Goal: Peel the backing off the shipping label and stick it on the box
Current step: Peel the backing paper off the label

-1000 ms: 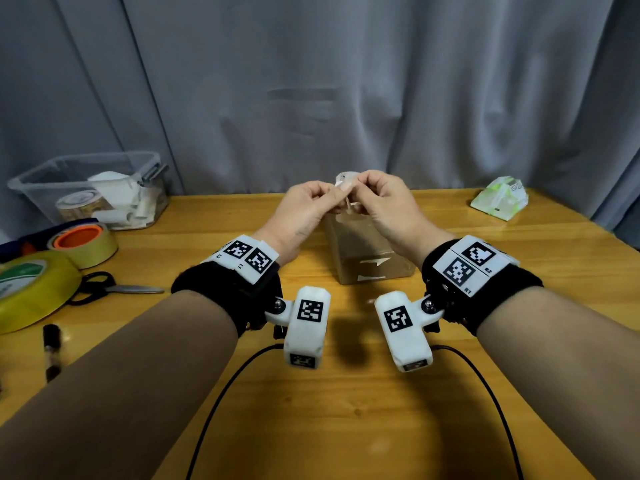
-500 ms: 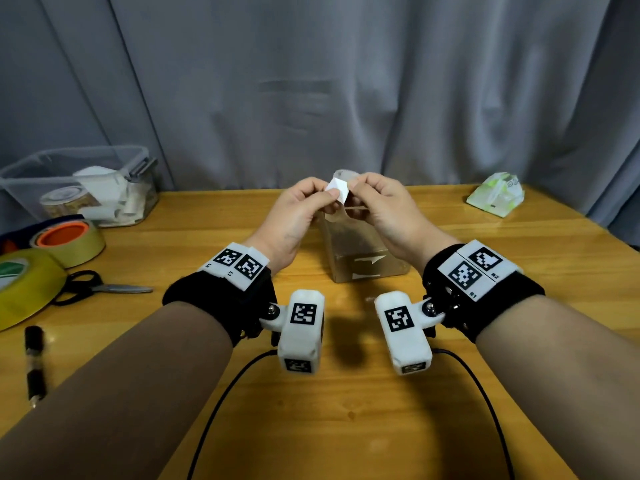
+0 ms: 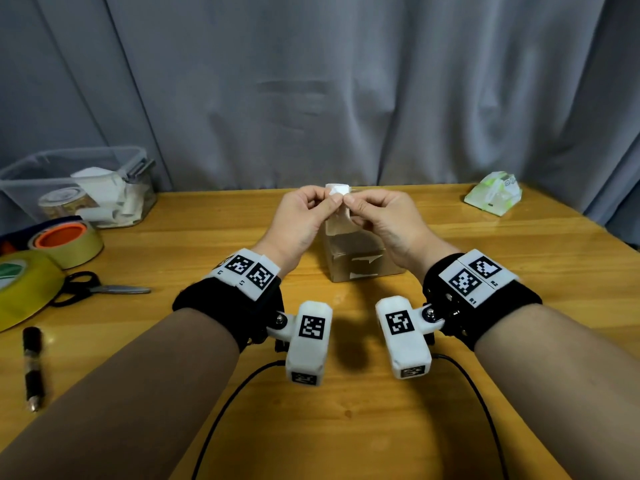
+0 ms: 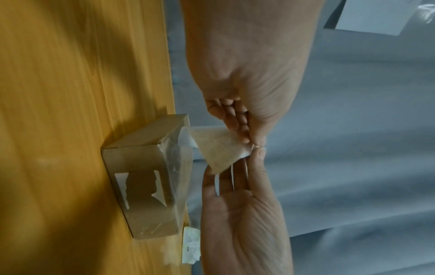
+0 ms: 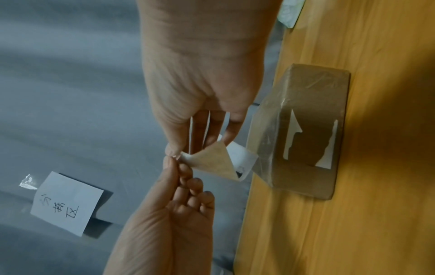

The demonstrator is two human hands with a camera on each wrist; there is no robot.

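A small white shipping label [image 3: 337,190] with a beige backing [image 5: 212,158] is held in the air just above and behind a brown cardboard box [image 3: 356,261]. The box is wrapped in clear tape and stands on the wooden table [image 3: 485,306]. My left hand [image 3: 332,202] and right hand [image 3: 348,202] meet at one corner of the label, each pinching it between thumb and forefinger. In the right wrist view the white label sheet [image 5: 242,156] curls away from the backing. Torn white label scraps [image 4: 122,178] stick to the box's near face.
A clear plastic bin [image 3: 76,188] stands at the back left, with two tape rolls [image 3: 65,240], scissors [image 3: 100,289] and a black marker [image 3: 33,365] in front of it. A tissue pack [image 3: 493,197] lies at the back right. A paper note [image 5: 65,202] hangs on the grey curtain.
Both hands stay above the box with the label between them. Their fingertips have drawn closer together at the label's corner, and less of the white sheet shows.
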